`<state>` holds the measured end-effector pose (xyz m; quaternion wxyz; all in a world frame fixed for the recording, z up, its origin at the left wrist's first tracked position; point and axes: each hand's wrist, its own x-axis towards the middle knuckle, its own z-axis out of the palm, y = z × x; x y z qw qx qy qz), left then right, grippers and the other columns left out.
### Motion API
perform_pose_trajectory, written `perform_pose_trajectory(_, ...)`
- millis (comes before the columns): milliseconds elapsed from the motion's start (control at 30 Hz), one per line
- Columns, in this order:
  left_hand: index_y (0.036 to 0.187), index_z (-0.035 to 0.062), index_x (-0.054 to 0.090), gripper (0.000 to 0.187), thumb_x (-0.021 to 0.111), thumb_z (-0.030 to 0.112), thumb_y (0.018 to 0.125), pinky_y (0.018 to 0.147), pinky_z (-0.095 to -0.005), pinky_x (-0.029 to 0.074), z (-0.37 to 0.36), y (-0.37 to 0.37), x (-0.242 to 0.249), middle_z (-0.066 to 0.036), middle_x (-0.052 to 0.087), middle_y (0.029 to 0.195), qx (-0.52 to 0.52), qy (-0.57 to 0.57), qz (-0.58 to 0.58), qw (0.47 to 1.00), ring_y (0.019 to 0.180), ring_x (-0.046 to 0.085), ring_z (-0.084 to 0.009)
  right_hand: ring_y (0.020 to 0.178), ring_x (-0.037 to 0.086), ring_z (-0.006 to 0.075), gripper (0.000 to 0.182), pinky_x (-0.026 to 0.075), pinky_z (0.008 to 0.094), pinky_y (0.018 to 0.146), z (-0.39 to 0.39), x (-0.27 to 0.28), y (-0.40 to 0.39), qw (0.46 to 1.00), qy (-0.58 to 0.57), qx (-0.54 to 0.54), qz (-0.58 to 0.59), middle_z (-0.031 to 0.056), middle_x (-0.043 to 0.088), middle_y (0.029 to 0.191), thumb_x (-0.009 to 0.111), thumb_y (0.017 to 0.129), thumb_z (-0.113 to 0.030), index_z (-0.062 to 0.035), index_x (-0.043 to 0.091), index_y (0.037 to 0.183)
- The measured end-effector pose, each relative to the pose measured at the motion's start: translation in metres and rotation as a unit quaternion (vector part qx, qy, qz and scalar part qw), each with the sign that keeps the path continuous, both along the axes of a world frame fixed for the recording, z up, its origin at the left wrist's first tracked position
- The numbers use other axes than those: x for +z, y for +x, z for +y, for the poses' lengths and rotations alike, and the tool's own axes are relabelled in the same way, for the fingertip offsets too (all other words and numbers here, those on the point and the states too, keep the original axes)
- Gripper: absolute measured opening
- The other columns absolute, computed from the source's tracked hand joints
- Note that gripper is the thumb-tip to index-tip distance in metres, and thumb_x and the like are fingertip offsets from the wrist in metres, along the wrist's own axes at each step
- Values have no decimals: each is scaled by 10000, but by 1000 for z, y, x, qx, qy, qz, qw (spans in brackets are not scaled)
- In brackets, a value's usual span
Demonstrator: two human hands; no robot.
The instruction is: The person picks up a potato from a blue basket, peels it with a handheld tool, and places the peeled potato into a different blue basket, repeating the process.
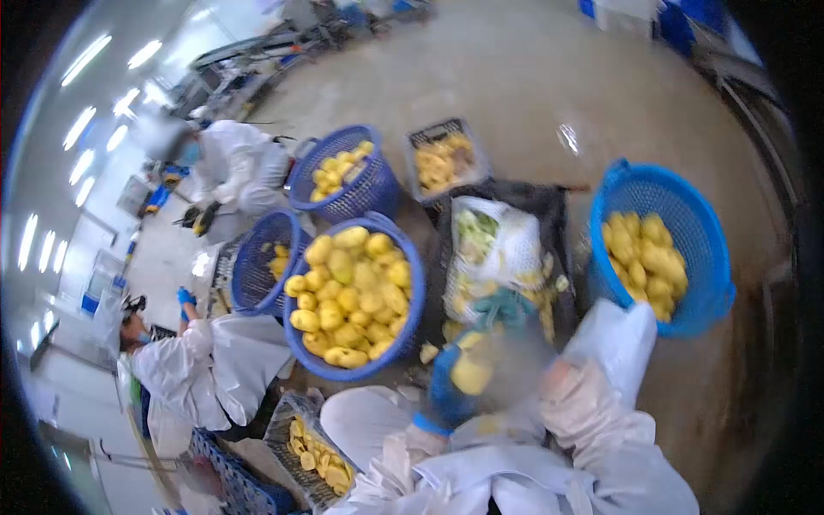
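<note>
My left hand, in a blue glove, is closed around a peeled yellow potato low in the middle of the view. Close beside the potato, my right hand is smeared by motion. Its fingers and anything in them cannot be made out. Just beyond both hands stands a dark crate holding a white net bag and scattered peelings. A blue-violet basket heaped with yellow potatoes is left of my left hand.
At right stands a bright blue basket with potatoes. Two more violet baskets and a small crate of yellow pieces stand farther off. A grey crate of cut pieces is lower left. Two people work at left.
</note>
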<state>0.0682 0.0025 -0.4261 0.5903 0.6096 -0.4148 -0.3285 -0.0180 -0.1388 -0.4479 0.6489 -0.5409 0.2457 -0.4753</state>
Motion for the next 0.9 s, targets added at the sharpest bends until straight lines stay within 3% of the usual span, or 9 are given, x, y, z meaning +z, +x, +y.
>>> perform_pose_trajectory(33,1188,30,459,498,718,92,767,879,-372,486,3,4,-12,-135,568,1118,0,-6,14,1000,993,587,-258,737,624,183,239,503,315,732,-14,-14,1,973,-194,-88,93,104,660,858,509,899,-193,1,637,958)
perform_pose_trajectory(267,1138,49,528,392,680,191,805,862,-378,492,7,32,-62,-109,601,1062,37,-3,32,999,959,602,-241,698,591,142,300,489,284,628,-83,12,-51,996,42,-77,-9,79,626,833,456,974,-313,-51,593,925)
perform_pose_trajectory(367,1152,98,503,324,538,322,922,907,-358,481,-27,94,-66,-82,578,1093,51,-41,-317,946,1021,571,-212,695,608,172,263,510,309,602,-101,-17,-69,967,212,-53,-132,97,636,863,466,961,-324,-91,589,952)
perform_pose_trajectory(467,1123,65,509,274,550,247,921,917,-357,480,-118,199,-20,-99,585,1049,54,-164,6,985,1024,575,-218,596,574,133,246,470,264,499,-109,-39,-59,967,228,-85,-73,48,616,768,512,951,-331,-100,569,890)
perform_pose_trajectory(567,1093,33,515,227,561,172,921,927,-356,479,-177,285,4,-115,592,1005,-163,-330,327,871,1028,579,-224,551,539,103,246,446,232,493,-129,-61,-63,952,283,-4,-114,20,588,703,532,951,-325,-96,570,872)
perform_pose_trajectory(633,1076,13,521,196,555,131,924,915,-343,491,-185,317,-3,-119,599,974,-201,-268,292,896,1017,591,-221,580,526,106,218,446,240,525,-118,-41,-60,970,242,-28,-5,15,566,712,518,954,-302,-100,583,902)
perform_pose_trajectory(667,1072,6,543,194,551,131,924,884,-321,503,-169,319,8,-114,608,960,-134,-197,-168,957,1007,595,-207,571,515,99,231,434,236,518,-113,-31,-56,969,243,-41,9,5,563,707,516,955,-308,-96,590,901)
perform_pose_trajectory(700,1068,-1,566,196,546,131,925,854,-298,516,-153,322,20,-109,616,946,26,-130,-576,806,997,600,-194,563,505,93,244,421,233,510,-110,-21,-51,968,244,-54,22,-6,559,702,513,957,-314,-92,597,900)
perform_pose_trajectory(900,1271,39,506,466,598,181,837,909,-370,476,-65,359,-74,-181,562,1227,108,174,-311,928,1072,581,-278,566,533,100,405,398,228,485,-106,-27,-53,966,187,-57,166,29,597,681,497,959,-390,-19,631,869)
